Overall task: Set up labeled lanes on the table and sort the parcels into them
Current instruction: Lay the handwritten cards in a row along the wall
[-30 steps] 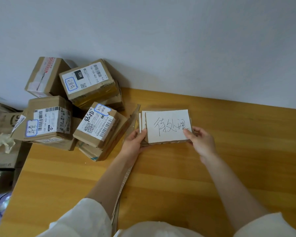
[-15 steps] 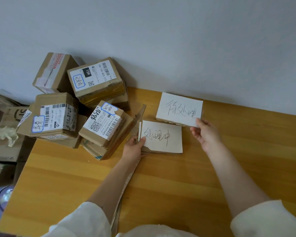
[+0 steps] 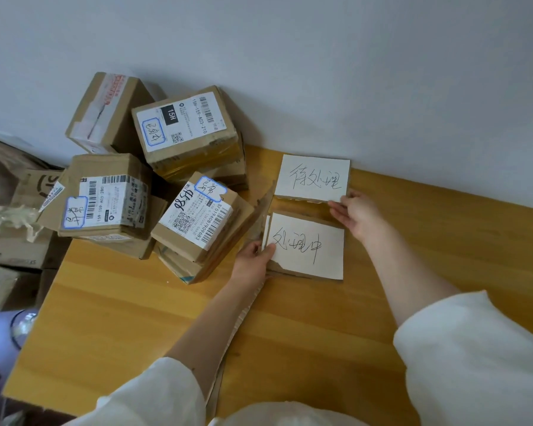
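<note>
Two white handwritten cardboard label cards, far [image 3: 313, 177] pinched by right hand [image 3: 356, 214], near [image 3: 305, 245] by left hand [image 3: 253, 261], four taped brown parcels [image 3: 188, 130], wooden bench [image 3: 320, 318]

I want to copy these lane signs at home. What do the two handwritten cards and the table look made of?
Far card and near card: matte white paper on torn brown corrugated cardboard, whose ragged edges show. Table: smooth honey-coloured wood or wood-look laminate, showing streaky grain.

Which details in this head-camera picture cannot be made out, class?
- Cards under the near label card: how many, hidden by it.
- Cardboard strip: middle covered by the left forearm.
- Small print on the parcel label: too small to read.
- Sleeves: cut off by the bottom edge.
</note>
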Demonstrator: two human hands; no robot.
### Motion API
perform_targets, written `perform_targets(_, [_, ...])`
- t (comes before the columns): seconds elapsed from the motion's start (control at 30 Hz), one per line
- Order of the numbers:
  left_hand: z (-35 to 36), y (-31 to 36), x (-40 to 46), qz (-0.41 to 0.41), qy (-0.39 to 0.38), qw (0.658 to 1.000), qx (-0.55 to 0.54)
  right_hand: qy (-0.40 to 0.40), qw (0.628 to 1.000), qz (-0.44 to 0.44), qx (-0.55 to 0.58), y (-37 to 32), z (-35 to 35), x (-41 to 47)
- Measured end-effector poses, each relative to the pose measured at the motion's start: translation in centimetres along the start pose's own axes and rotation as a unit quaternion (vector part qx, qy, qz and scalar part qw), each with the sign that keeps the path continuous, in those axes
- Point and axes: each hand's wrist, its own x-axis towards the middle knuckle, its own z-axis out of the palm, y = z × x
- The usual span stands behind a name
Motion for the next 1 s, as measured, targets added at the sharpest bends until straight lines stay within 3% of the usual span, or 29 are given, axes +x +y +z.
perform_targets(0.1, [0.0, 0.0, 0.1, -0.003, -0.002, 1.0, -0.006, 0.052, 0.992, -0.059, -0.099, 0.6, 0.0, 0.4])
perform_targets(0.17, [0.1, 0.0, 0.1, -0.006, -0.004, 1.0, -0.012, 0.087, 0.961, -0.141, -0.219, 1.0, -0.2, 0.2])
perform_targets(0.27, [0.1, -0.1, 0.3, -0.003, -0.004, 1.0, -0.003, 0.005, 0.916, -0.235, -0.325, 1.7, -0.2, 0.2])
perform_targets(0.33, [0.2, -0.1, 0.2, -0.003, -0.004, 1.0, 0.0, -0.059, 0.893, -0.238, -0.377, 2.1, 0.2, 0.3])
perform_targets(0.43, [0.2, -0.1, 0.2, -0.005, -0.006, 1.0, -0.004, -0.087, 0.859, -0.235, -0.446, 2.3, 0.9, 0.5])
perform_targets(0.7, [0.4, 0.4, -0.4, -0.003, -0.007, 1.0, -0.015, -0.108, 0.864, -0.195, -0.451, 1.8, 0.9, 0.8])
perform_targets(0.8, [0.5, 0.6, -0.7, -0.005, -0.01, 1.0, -0.016, -0.113, 0.886, -0.203, -0.401, 1.6, 0.6, 0.2])
perform_targets(1.0, [0.2, 0.9, -1.7, -0.004, -0.018, 0.999, -0.039, -0.009, 0.923, -0.264, -0.279, 2.0, -1.4, -3.2])
